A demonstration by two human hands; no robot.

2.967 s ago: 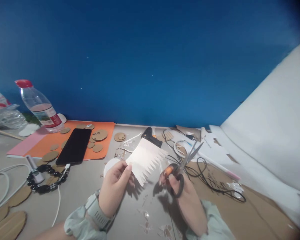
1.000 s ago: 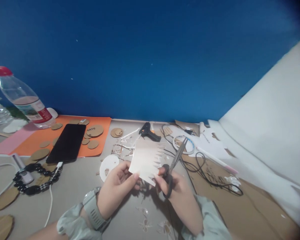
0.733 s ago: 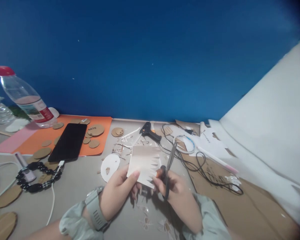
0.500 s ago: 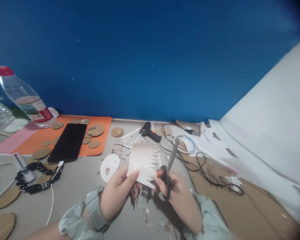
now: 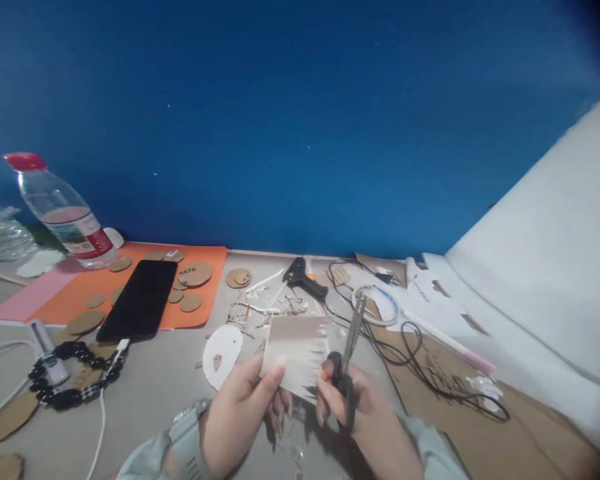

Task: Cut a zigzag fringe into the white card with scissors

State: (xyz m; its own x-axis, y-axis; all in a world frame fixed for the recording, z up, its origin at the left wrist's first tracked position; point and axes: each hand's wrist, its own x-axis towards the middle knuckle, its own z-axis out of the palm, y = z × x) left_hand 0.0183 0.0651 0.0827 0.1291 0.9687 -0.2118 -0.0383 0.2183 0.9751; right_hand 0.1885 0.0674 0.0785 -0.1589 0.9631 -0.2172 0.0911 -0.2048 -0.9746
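Note:
My left hand [image 5: 245,410] pinches the lower left part of a white piece of card [image 5: 294,350], thumb on top and fingers beneath. Along its right edge the card has a row of pointed cuts. My right hand [image 5: 363,407] is closed round the black handles of a pair of scissors [image 5: 353,340], whose blades point up and away from the card. The fingertips of that hand are close to the card's lower right corner; whether they touch it I cannot tell. A white disc [image 5: 223,357] lies just left of the card.
Behind the card lie a black glue gun [image 5: 305,280] and scraps. A phone [image 5: 139,300] and cardboard discs [image 5: 196,273] rest on orange paper [image 5: 213,257]. Farther left are a bottle [image 5: 75,223] and a beaded bracelet [image 5: 67,397]. Black cable [image 5: 415,373] crosses cardboard [image 5: 525,433] at right.
The whole view has tilted up a little, so everything sits lower. My right hand and the scissors have shifted slightly right from the card's edge. Both hands keep their holds.

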